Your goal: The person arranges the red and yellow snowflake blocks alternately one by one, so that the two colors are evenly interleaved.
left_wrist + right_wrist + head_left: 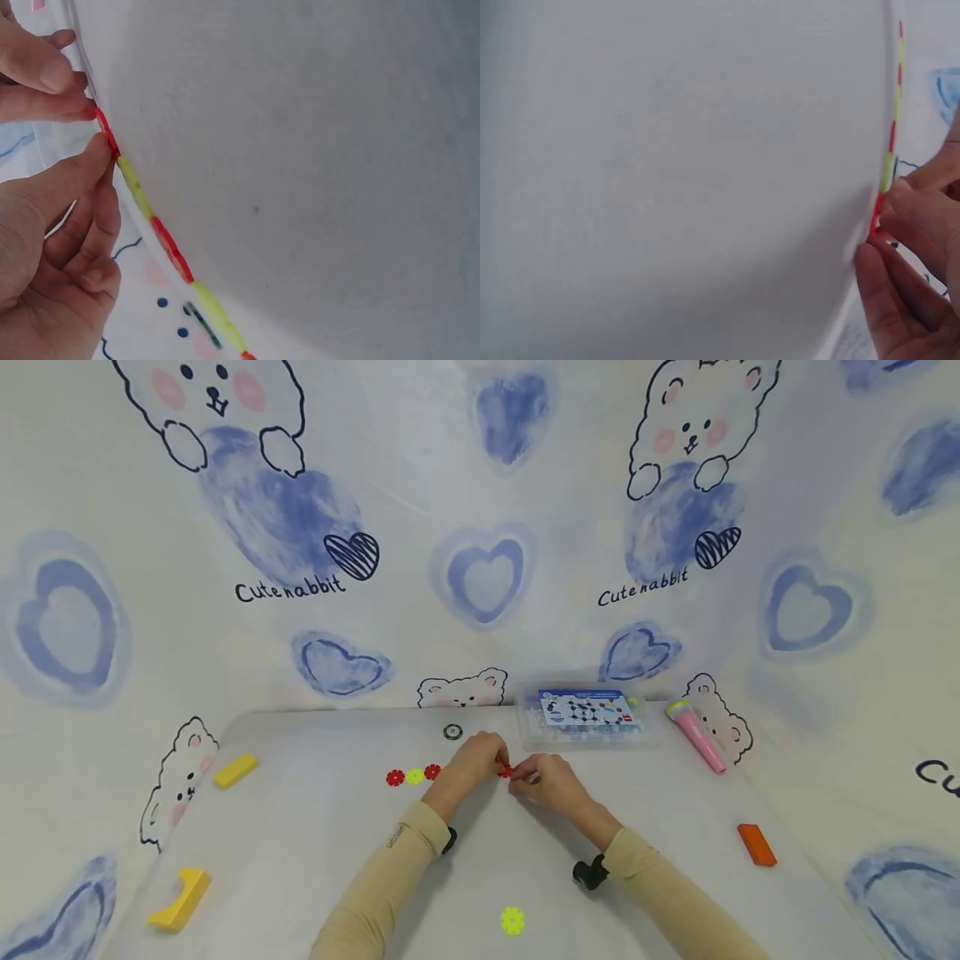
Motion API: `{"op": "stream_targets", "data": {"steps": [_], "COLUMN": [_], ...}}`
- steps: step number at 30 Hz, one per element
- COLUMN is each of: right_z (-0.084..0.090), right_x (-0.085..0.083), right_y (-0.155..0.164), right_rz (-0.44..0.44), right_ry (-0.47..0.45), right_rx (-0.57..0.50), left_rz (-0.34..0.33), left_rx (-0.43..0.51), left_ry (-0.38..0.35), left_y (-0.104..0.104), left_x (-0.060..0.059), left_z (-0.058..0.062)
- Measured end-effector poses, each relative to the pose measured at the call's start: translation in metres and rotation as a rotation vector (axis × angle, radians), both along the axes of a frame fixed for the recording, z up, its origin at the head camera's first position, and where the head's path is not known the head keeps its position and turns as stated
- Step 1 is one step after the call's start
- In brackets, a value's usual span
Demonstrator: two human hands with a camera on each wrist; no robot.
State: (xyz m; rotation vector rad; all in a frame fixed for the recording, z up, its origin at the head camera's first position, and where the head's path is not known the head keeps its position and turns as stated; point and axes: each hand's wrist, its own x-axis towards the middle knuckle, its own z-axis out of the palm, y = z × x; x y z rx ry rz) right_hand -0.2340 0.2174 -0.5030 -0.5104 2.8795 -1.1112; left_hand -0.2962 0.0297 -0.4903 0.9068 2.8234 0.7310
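A row of red and yellow-green notched plastic discs lies across the table; a red disc (395, 777) and a yellow-green disc (415, 776) show at its left end, and my left forearm hides the middle. At the right end is another red disc (107, 131). My left hand (474, 764) pinches this end disc between thumb and fingers. From the other side my right hand (551, 782) has its thumb and fingertip on the disc's right edge. Along the row the colours alternate, as the right wrist view shows.
A loose yellow-green disc (513, 921) lies near the front. Behind the hands are a small round dark-rimmed piece (452, 732) and a clear lidded box (585, 718). A pink toy microphone (697, 737) and orange block (757, 844) lie right, yellow blocks (236, 771) left.
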Motion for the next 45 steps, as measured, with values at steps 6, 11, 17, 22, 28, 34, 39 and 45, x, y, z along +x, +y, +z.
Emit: {"op": "stream_targets", "data": {"steps": [6, 11, 17, 22, 28, 34, 39, 45], "right_z": [0.008, 0.006, 0.008, 0.015, 0.016, 0.015, 0.012, 0.006], "right_x": [0.023, 0.06, 0.103, 0.123, 0.124, 0.117, 0.109, 0.084], "right_y": [-0.003, -0.017, -0.026, -0.02, -0.018, -0.019, -0.018, -0.01], "right_rz": [0.14, 0.282, 0.4, 0.472, 0.532, 0.527, 0.469, 0.344], "right_ry": [-0.013, -0.044, -0.127, -0.159, -0.163, -0.216, -0.271, -0.2], "right_rx": [-0.004, 0.048, 0.104, 0.156, 0.148, 0.084, -0.079, -0.214], "left_rz": [0.02, 0.037, 0.037, 0.016, 0.03, 0.035, 0.02, 0.006], "left_rx": [0.019, 0.019, 0.011, 0.01, -0.004, -0.008, -0.012, -0.035], "left_ry": [-0.004, -0.021, -0.024, -0.036, -0.042, -0.032, -0.024, -0.007], "left_y": [-0.004, -0.008, -0.007, -0.005, -0.006, -0.007, -0.006, -0.002], "left_x": [0.002, 0.003, 0.001, 0.001, 0.002, 0.0, 0.001, 0.003], "left_z": [-0.002, -0.001, -0.001, -0.002, 0.0, -0.001, -0.002, 0.0]}}
